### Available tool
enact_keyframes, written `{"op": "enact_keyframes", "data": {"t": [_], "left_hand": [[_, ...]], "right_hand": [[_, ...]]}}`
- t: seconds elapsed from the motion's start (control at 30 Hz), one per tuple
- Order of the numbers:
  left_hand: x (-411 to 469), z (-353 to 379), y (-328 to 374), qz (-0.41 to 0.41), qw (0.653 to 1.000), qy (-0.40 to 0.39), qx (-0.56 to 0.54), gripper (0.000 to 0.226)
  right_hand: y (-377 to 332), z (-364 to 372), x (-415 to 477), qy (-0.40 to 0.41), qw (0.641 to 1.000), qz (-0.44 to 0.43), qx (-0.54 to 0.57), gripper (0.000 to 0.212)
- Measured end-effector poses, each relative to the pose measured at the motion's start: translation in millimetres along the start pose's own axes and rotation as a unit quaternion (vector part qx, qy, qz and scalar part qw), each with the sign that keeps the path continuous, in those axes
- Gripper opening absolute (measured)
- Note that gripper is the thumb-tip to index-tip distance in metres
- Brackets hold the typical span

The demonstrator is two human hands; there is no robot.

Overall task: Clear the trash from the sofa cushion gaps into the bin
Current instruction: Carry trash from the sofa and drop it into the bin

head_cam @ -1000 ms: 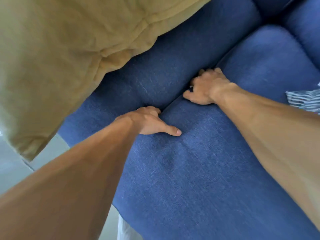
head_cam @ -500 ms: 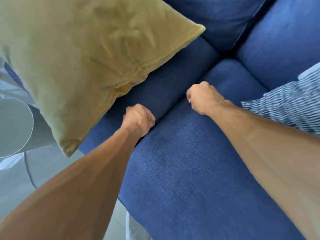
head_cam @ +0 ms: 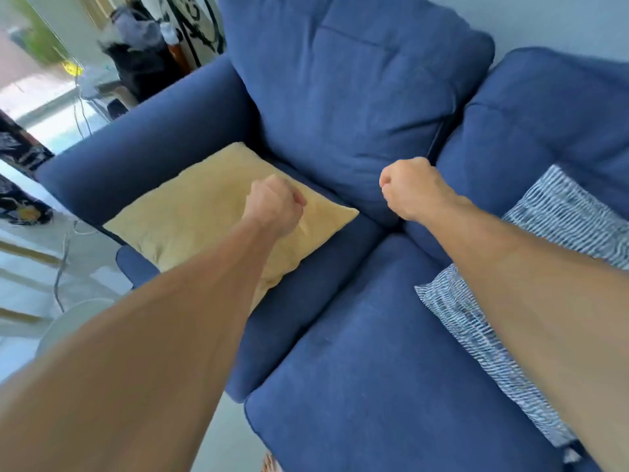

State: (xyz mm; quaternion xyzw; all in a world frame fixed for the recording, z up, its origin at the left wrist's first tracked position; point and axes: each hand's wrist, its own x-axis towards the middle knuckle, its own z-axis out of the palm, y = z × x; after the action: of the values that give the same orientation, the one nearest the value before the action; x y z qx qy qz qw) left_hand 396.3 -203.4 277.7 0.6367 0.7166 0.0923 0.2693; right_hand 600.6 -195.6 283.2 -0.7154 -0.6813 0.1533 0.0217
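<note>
Both arms are stretched straight out over the blue sofa (head_cam: 340, 97), bare forearms, wrists level. Left hand (head_cam: 274, 206) is balled into a fist, hovering above the yellow pillow (head_cam: 190, 212) that lies flat on the left seat by the armrest. Right hand (head_cam: 410, 189) is a tight fist too, held in front of the back cushion near the gap (head_cam: 437, 137) between the two backs. Can't tell if either fist has any trash inside. A striped pillow (head_cam: 558, 216) sits under the right forearm.
</note>
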Motion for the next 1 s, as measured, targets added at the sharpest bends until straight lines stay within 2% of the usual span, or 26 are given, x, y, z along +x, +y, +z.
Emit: {"op": "enact_keyframes", "data": {"t": [0.1, 0.27, 0.4, 0.5, 0.53, 0.63, 0.83, 0.93, 1.0], "left_hand": [[-9, -61, 31, 0.033, 0.998, 0.049, 0.014, 0.024], [-24, -135, 76, 0.056, 0.993, 0.101, 0.004, 0.033], [-43, -180, 106, 0.097, 0.986, 0.137, 0.001, 0.03], [-54, -205, 107, 0.093, 0.982, 0.161, 0.003, 0.026], [-57, -214, 105, 0.086, 0.982, 0.168, 0.009, 0.026], [-68, -238, 89, 0.068, 0.977, 0.199, 0.029, 0.021], [-96, -288, 17, 0.0, 0.968, 0.249, 0.043, 0.023], [-121, -320, -33, -0.031, 0.959, 0.28, 0.032, 0.021], [-143, -344, -74, -0.051, 0.951, 0.304, 0.028, 0.018]], "right_hand": [[-10, -59, -8, 0.018, 1.0, -0.008, 0.016, 0.028], [-28, -144, -26, 0.017, 1.0, -0.015, -0.008, 0.005], [-45, -194, -40, 0.055, 0.998, -0.015, -0.028, 0.017], [-60, -214, -46, 0.079, 0.995, -0.038, -0.045, 0.009], [-67, -219, -48, 0.088, 0.994, -0.04, -0.045, 0.017], [-87, -228, -50, 0.105, 0.992, -0.052, -0.056, 0.03], [-164, -225, -53, 0.11, 0.983, -0.124, -0.077, 0.033], [-228, -219, -58, 0.106, 0.979, -0.164, -0.056, 0.013], [-280, -210, -70, 0.108, 0.971, -0.203, -0.061, 0.013]]}}
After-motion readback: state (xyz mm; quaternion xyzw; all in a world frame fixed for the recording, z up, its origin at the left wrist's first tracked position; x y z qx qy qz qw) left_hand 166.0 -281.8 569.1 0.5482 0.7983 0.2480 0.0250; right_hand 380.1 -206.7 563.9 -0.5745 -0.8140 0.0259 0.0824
